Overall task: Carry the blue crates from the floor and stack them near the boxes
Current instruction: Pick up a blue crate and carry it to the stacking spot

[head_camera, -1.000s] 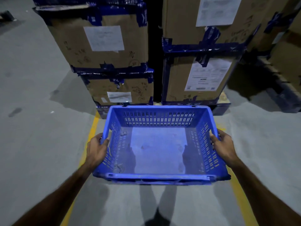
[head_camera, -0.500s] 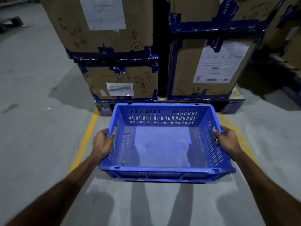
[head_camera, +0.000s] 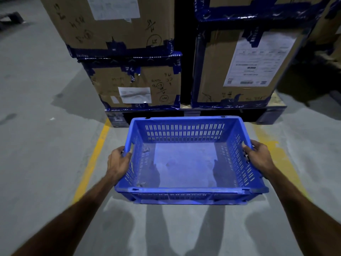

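I hold an empty blue crate [head_camera: 186,165] with slotted walls level in front of me, above the grey floor. My left hand [head_camera: 118,162] grips its left rim, thumb inside the wall. My right hand [head_camera: 259,158] grips the right rim the same way. Just beyond the crate's far edge stand stacked cardboard boxes [head_camera: 136,85] bound with blue tape, and a taller cardboard box [head_camera: 239,65] to the right, all on a low dark pallet [head_camera: 203,113].
Yellow floor lines [head_camera: 92,161] run toward the pallet on both sides of the crate. Open concrete floor [head_camera: 36,126] stretches to the left. More boxes sit in shadow at the far right [head_camera: 328,34]. A small dark pallet [head_camera: 11,18] lies far left.
I have moved closer to the boxes with the crate; the boxes now fill more of the view. Both hands keep the same grip on the rims.
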Demonstrator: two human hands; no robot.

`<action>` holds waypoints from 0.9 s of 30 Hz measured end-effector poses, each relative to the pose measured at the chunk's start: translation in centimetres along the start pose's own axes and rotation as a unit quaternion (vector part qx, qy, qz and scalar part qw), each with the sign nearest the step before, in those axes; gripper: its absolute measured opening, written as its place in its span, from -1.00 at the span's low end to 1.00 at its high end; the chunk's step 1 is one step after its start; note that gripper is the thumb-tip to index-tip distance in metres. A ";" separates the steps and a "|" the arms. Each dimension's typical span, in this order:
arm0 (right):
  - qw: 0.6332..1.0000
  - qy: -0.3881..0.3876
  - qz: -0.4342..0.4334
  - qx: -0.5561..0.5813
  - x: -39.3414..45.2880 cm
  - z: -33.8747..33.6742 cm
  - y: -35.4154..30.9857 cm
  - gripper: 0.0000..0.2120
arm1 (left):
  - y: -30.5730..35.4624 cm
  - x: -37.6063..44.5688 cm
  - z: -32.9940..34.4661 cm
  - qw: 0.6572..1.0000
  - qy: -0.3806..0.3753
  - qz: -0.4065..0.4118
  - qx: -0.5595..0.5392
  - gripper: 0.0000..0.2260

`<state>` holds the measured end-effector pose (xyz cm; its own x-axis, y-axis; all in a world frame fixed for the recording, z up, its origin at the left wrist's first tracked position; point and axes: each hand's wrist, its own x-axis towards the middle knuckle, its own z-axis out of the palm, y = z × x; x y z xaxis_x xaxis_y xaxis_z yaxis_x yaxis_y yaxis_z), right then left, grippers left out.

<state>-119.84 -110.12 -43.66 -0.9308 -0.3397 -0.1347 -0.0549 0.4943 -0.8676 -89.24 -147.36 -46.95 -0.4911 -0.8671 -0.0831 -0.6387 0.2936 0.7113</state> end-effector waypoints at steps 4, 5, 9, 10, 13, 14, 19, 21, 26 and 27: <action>1.000 0.001 0.001 -0.016 0.3 0.5 2.0 -0.79 | -0.5 -0.1 0.6 1.000 -0.003 0.006 0.008 -0.89; 1.000 0.002 0.001 -0.013 0.4 0.6 2.4 -0.78 | -0.7 -0.1 0.9 1.000 -0.006 0.008 0.008 -0.88; 1.000 0.000 -0.008 -0.023 1.5 0.9 3.2 -0.73 | -0.9 0.2 1.3 1.000 -0.005 0.006 0.001 -0.85; 1.000 0.000 -0.009 -0.028 1.7 1.0 3.3 -0.72 | -0.8 0.3 1.2 1.000 -0.005 0.006 0.000 -0.85; 0.999 -0.003 -0.012 -0.038 2.1 1.0 3.6 -0.71 | -0.7 0.3 1.2 1.000 0.001 0.021 0.002 -0.88; 0.999 -0.003 -0.013 -0.043 2.1 1.0 3.6 -0.72 | -0.7 0.2 1.2 1.000 0.001 0.024 0.003 -0.89; 0.997 -0.001 -0.025 -0.067 2.0 1.0 3.6 -0.71 | -0.1 -0.3 1.1 1.000 -0.002 0.031 -0.003 -0.89; 0.997 0.000 -0.026 -0.077 1.9 1.1 3.6 -0.71 | 0.0 -0.5 1.1 0.999 -0.002 0.037 -0.005 -0.88; 0.993 0.002 -0.040 -0.107 1.6 1.1 3.3 -0.73 | -0.5 -0.4 1.2 0.998 0.007 0.053 0.015 -0.88; 0.992 0.006 -0.046 -0.117 1.7 1.1 3.3 -0.73 | -0.5 -0.5 1.2 0.998 0.012 0.060 0.020 -0.89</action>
<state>-121.19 -109.91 -47.31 -0.9223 -0.3829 -0.0526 -0.2213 0.6347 -0.7404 -89.43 -146.59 -48.09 -0.5508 -0.8345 0.0177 -0.6002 0.4107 0.6864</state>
